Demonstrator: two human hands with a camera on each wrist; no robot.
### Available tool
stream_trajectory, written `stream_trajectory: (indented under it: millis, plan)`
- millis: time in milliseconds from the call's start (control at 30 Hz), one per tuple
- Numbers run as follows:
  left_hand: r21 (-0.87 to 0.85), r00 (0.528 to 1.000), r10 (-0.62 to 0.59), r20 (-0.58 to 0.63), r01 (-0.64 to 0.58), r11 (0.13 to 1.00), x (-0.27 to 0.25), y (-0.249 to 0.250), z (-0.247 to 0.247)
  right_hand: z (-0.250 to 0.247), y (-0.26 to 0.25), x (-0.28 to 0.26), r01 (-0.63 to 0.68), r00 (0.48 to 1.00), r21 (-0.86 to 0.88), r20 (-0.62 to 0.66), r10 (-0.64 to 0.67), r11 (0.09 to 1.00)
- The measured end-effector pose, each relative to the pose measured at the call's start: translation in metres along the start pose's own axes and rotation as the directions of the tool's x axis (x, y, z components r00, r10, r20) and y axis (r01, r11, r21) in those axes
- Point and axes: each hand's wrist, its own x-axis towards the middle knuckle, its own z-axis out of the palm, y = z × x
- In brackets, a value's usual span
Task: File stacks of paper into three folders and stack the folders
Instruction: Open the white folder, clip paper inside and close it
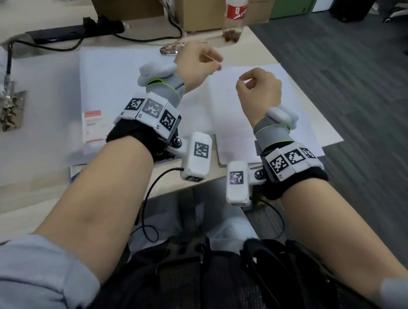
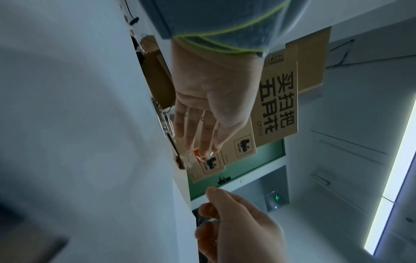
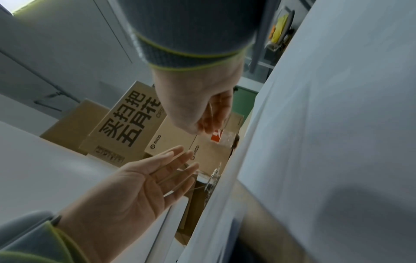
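Both your hands hover above the desk [image 1: 250, 49], touching no paper. Your left hand [image 1: 196, 61] is raised with its fingers [image 2: 191, 131] stretched out straight and close together, and a thin rubber band [image 3: 178, 179] runs across them. Your right hand [image 1: 259, 90] has its fingers [image 2: 206, 210] curled in; it seems to hold nothing of the task, but whether it pinches some small thing between thumb and fingertip, the pictures do not tell for sure.

The white paper sheets [image 1: 249, 125] lie flat on the desk directly under your right hand and reach back toward your right wrist. A translucent folder [image 1: 46, 114] lies flat to the left of your left forearm, well apart from the hand itself, with a small red and white card [image 1: 93, 127] seen through it. The metal clip mechanism [image 1: 172, 49] of a binder lies on the desk just beyond your left hand.

Further beyond your left hand, a plastic bottle [image 1: 234, 11] with a red label stands near the cardboard boxes [image 1: 197, 4].
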Motion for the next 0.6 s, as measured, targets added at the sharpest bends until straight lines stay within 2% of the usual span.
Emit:
stream_trajectory:
  millis: [67,167,233,333,400,467,600]
  plan:
    - [-0.029,0.999,0.018,0.027,-0.018,0.999,-0.009,0.006,0.017,-0.018,0.016,-0.008,-0.02,0.997,-0.043,-0.078,0.017,0.999]
    - [-0.048,0.996,0.025,0.081,-0.021,0.999,-0.018,0.013,0.042,-0.035,0.043,-0.013,-0.062,0.99,-0.058,-0.128,0.054,0.996]
    - [-0.04,0.993,0.021,0.118,-0.016,0.999,-0.022,0.013,0.053,-0.041,0.056,-0.012,-0.128,0.989,-0.191,-0.102,0.11,0.973]
    - [0.003,0.98,0.011,0.197,-0.012,1.0,-0.023,0.015,0.074,-0.054,0.072,-0.013,-0.255,0.96,-0.46,-0.019,0.278,0.851]
    - [0.047,0.97,-0.015,0.242,0.004,0.999,-0.023,0.016,0.088,-0.059,0.081,-0.014,-0.284,0.935,-0.521,0.035,0.353,0.805]
    - [0.113,0.958,-0.068,0.278,0.037,0.993,-0.021,0.016,0.1,-0.061,0.087,-0.013,-0.307,0.922,-0.486,0.062,0.382,0.818]
    - [0.299,0.941,-0.136,0.311,0.039,0.953,-0.019,0.012,0.114,-0.073,0.094,-0.01,-0.332,0.921,-0.293,0.102,0.375,0.897]
